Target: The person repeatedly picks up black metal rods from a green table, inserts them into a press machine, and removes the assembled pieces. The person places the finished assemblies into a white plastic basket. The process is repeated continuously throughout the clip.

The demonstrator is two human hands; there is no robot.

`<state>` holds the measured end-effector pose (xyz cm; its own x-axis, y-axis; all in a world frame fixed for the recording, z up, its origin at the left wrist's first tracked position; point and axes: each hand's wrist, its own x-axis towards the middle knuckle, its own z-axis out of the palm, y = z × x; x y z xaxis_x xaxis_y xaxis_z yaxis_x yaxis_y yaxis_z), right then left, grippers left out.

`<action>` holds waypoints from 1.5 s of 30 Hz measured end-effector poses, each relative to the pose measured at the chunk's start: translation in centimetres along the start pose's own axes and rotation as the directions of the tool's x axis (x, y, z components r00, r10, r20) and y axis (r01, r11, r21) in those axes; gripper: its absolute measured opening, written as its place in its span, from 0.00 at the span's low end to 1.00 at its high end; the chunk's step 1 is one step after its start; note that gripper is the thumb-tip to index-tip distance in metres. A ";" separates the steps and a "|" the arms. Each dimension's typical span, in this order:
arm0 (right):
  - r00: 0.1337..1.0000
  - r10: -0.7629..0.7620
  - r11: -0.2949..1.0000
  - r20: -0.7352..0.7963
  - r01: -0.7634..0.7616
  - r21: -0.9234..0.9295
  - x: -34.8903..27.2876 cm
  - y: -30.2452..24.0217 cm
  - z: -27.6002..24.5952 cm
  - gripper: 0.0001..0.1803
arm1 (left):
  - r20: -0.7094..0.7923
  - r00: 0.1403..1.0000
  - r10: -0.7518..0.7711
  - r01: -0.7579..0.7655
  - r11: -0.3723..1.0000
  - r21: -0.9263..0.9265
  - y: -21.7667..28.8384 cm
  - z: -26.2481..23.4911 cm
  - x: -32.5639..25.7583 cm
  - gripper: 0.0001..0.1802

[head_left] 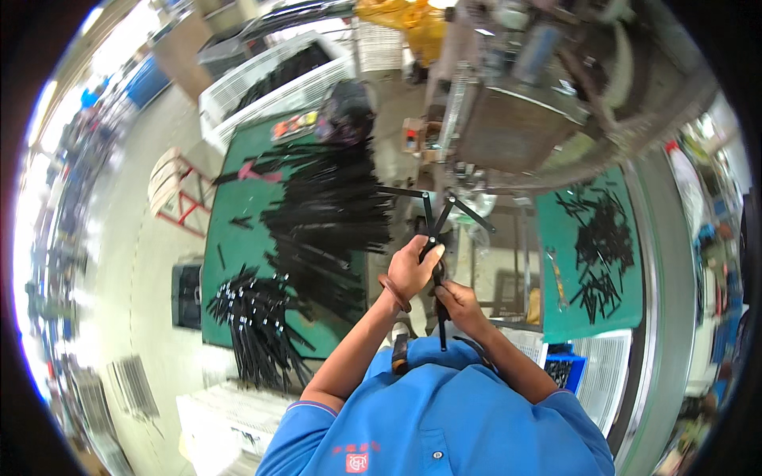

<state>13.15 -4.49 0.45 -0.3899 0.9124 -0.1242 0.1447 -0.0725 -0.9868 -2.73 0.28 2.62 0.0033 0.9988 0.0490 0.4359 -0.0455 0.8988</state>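
Observation:
A jointed linkage of flat black bars hangs out in front of my body, its riveted arms spread in a zigzag at the far end. My left hand is closed round it near a rivet, thumb on top. Lower down, my right hand grips the same linkage, with a bar end sticking out below toward my shirt. To the left, a large heap of black bars covers a green table. Another bunch of black bars with shiny rivets lies at that table's near left corner.
At the right, a green worktop carries a loose pile of short black pieces and a wrench. A machine stands ahead. White crates are at the back left; a blue bin sits near right. A red-legged stool stands left.

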 end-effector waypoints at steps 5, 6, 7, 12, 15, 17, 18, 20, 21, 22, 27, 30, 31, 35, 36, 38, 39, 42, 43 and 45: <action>0.854 0.036 0.843 0.520 0.254 -0.475 4.7 4.1 5.9 0.13 | -0.436 0.840 -0.323 0.360 0.933 0.002 -11.9 -5.2 -6.2 0.18; 0.798 0.015 0.737 0.603 0.398 -0.546 5.6 5.4 6.8 0.14 | -0.499 0.786 -0.365 0.467 0.879 0.093 -14.2 -7.7 -8.2 0.19; 0.800 0.140 0.709 0.584 0.331 -0.623 6.4 6.2 7.9 0.14 | -0.557 0.748 -0.360 0.527 0.833 0.169 -16.6 -10.2 -10.7 0.19; 0.913 0.032 0.591 0.407 0.311 -0.744 12.0 10.6 12.2 0.12 | -0.744 0.556 -0.371 0.784 0.531 0.322 -21.8 -17.4 -19.4 0.22; 0.935 -0.086 0.569 0.344 0.330 -0.754 15.0 12.0 15.7 0.13 | -0.753 0.580 -0.312 0.768 0.518 0.377 -25.4 -18.2 -21.8 0.21; 0.946 -0.014 0.470 0.324 0.292 -0.833 15.8 12.8 17.7 0.13 | -0.782 0.578 -0.233 0.761 0.499 0.414 -26.5 -17.8 -22.0 0.18; 0.951 0.019 0.416 0.308 0.273 -0.868 16.3 13.1 18.4 0.14 | -0.789 0.590 -0.171 0.744 0.494 0.449 -26.9 -17.6 -21.7 0.17; 0.962 0.107 0.408 0.249 0.186 -0.894 16.9 13.9 19.3 0.13 | -0.799 0.593 -0.104 0.726 0.497 0.474 -27.1 -17.3 -20.9 0.15; 0.965 0.125 0.413 0.231 0.162 -0.896 16.9 14.1 19.4 0.12 | -0.799 0.589 -0.118 0.729 0.505 0.463 -27.2 -17.1 -20.6 0.15; 0.967 0.142 0.417 0.212 0.135 -0.899 17.0 14.2 19.4 0.12 | -0.799 0.587 -0.131 0.730 0.513 0.452 -27.2 -17.0 -20.6 0.15; 0.921 0.192 0.397 0.339 0.243 -0.885 18.1 13.2 17.7 0.17 | -0.777 0.611 -0.154 0.716 0.528 0.458 -27.4 -16.8 -20.4 0.24; 0.903 0.202 0.439 0.380 0.263 -0.859 18.7 12.4 16.3 0.19 | -0.760 0.631 -0.155 0.708 0.515 0.483 -27.2 -16.4 -20.3 0.24; 0.895 0.207 0.489 0.394 0.255 -0.834 18.9 12.2 15.6 0.20 | -0.764 0.624 -0.166 0.718 0.507 0.477 -27.1 -16.1 -20.2 0.25; 0.836 0.282 0.771 0.471 0.095 -0.630 19.9 12.4 12.6 0.18 | -0.758 0.626 -0.182 0.721 0.506 0.474 -27.1 -16.0 -20.2 0.27; 0.828 0.346 0.856 0.441 -0.086 -0.510 19.6 12.3 11.9 0.16 | -0.754 0.625 -0.202 0.730 0.495 0.472 -27.0 -15.9 -20.2 0.27; 0.778 0.471 0.882 0.416 -0.427 -0.198 18.2 12.0 10.3 0.12 | -0.753 0.619 -0.223 0.743 0.479 0.468 -26.9 -15.5 -20.3 0.28; 0.771 0.493 0.861 0.404 -0.498 -0.101 17.6 11.7 9.5 0.07 | -0.757 0.614 -0.224 0.747 0.474 0.465 -26.9 -15.4 -20.3 0.29; 0.752 0.533 0.771 0.389 -0.621 0.143 15.4 11.0 7.1 0.06 | -0.768 0.600 -0.225 0.766 0.437 0.471 -26.9 -14.7 -20.2 0.31; 0.751 0.535 0.758 0.387 -0.629 0.172 14.6 10.8 6.4 0.06 | -0.769 0.595 -0.233 0.775 0.421 0.472 -26.8 -14.6 -20.2 0.31; 0.777 0.486 0.764 0.400 -0.600 0.236 13.2 10.4 4.7 0.06 | -0.769 0.585 -0.258 0.791 0.393 0.469 -26.8 -14.3 -20.1 0.32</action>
<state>5.24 4.95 -11.92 -0.5966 0.5122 -0.6178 0.1295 -0.6982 -0.7041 -27.37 -18.79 -16.27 -0.8029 0.5814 0.1317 0.5961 0.7807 0.1875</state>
